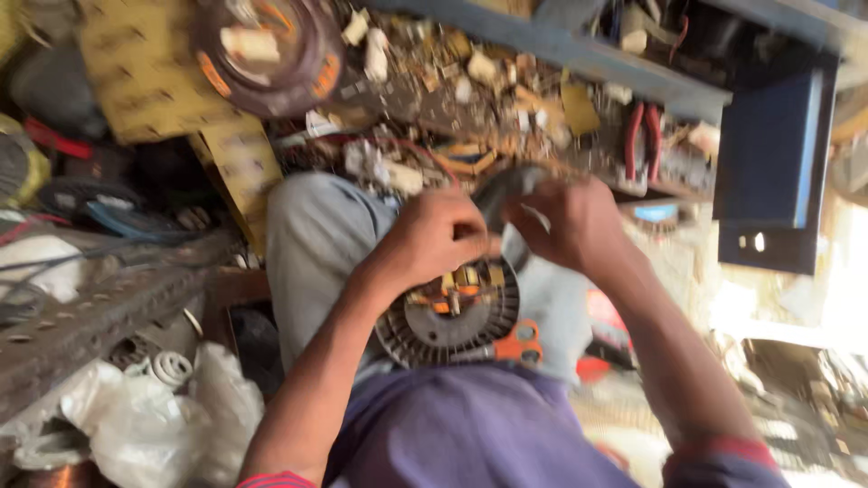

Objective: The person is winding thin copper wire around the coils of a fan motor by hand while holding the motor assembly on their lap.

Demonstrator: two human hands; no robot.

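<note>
Pinching at the upper rim of the round motor stator (449, 312), the left hand (432, 237) and right hand (570, 221) each close on something small there; blur hides what. Judging by this, steady small pulls suit the windings. It rests on the lap at frame centre, flat face toward the camera, orange-handled scissors (517, 345) just beside it.
</note>
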